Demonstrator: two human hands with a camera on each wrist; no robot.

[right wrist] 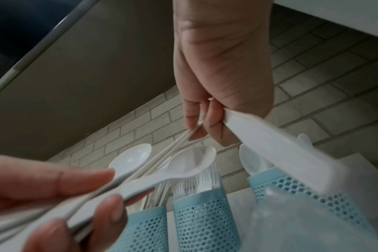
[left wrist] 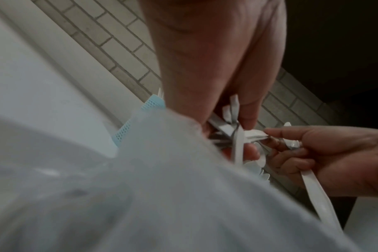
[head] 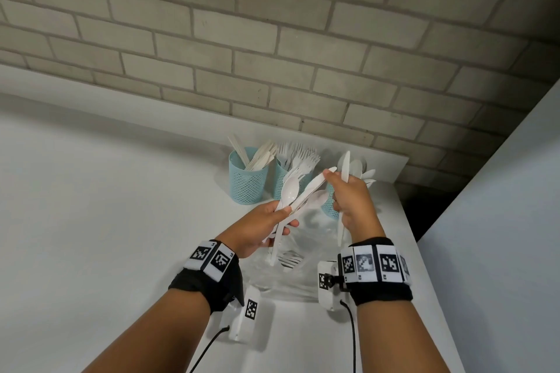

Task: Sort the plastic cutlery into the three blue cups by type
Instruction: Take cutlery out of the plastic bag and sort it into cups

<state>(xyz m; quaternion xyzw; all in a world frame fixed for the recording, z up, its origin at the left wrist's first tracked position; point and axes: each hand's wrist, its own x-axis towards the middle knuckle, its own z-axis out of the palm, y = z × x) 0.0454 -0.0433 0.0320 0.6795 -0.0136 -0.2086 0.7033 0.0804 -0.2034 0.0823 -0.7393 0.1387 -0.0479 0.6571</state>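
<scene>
Three blue mesh cups stand by the brick wall. The left cup (head: 248, 180) holds knives, the middle cup (head: 283, 183) forks, and the right cup (head: 329, 206) spoons, half hidden behind my right hand. My left hand (head: 286, 216) grips a fanned bundle of white cutlery (head: 298, 194), spoons (right wrist: 190, 162) and knives together. My right hand (head: 330, 179) keeps one white knife (head: 345, 165) upright in its curled fingers. Its thumb and forefinger pinch the tips of thin knives (right wrist: 179, 141) in the bundle. Both hands hover in front of the cups.
A crumpled clear plastic bag (head: 292, 269) lies on the white table (head: 106, 221) under my hands, with a fork showing through it. The table's right edge (head: 424, 251) runs close to my right wrist. A white ledge (head: 378, 160) sits behind the cups.
</scene>
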